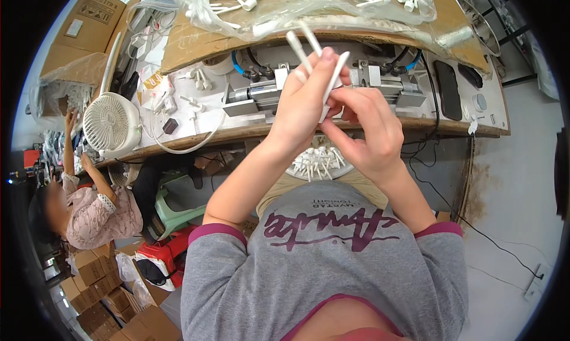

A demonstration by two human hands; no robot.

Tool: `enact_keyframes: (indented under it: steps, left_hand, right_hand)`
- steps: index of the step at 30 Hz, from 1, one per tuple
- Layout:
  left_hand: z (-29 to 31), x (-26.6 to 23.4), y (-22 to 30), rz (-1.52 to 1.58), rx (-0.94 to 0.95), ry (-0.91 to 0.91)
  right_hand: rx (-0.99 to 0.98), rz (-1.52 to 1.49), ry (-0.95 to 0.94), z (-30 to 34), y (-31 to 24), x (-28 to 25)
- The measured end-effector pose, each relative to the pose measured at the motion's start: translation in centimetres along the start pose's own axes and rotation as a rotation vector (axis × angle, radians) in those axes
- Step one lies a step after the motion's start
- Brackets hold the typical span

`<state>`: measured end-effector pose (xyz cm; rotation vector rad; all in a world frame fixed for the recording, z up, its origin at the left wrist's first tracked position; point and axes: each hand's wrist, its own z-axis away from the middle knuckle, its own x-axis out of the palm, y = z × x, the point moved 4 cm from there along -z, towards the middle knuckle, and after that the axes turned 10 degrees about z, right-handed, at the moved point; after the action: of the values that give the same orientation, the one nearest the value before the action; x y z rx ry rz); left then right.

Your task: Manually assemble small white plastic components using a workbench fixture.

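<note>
Above the bench's front edge, my left hand is closed round several slim white plastic sticks, which poke up past its thumb. Close beside it, my right hand has thumb and fingers pinched at the lower end of one white stick; its tip is partly hidden by the fingers. Behind both hands stands a metal clamping fixture with cylinders and blue air hoses. Below them, on my lap, a round tray carries a heap of small white plastic parts.
A cardboard sheet holds a clear bag of white capped parts. A white fan stands left, a black phone lies right. At far left another person reaches over the bench. A cable crosses the floor.
</note>
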<state>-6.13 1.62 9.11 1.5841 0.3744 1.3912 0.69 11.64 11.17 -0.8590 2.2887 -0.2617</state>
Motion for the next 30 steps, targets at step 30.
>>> enact_keyframes:
  steps: [30]
  left_hand:
    - [4.6, -6.5, -4.4, -0.249, -0.024, 0.101]
  right_hand:
    - [-0.107, 0.429, -0.435, 6.1, 5.6, 5.3]
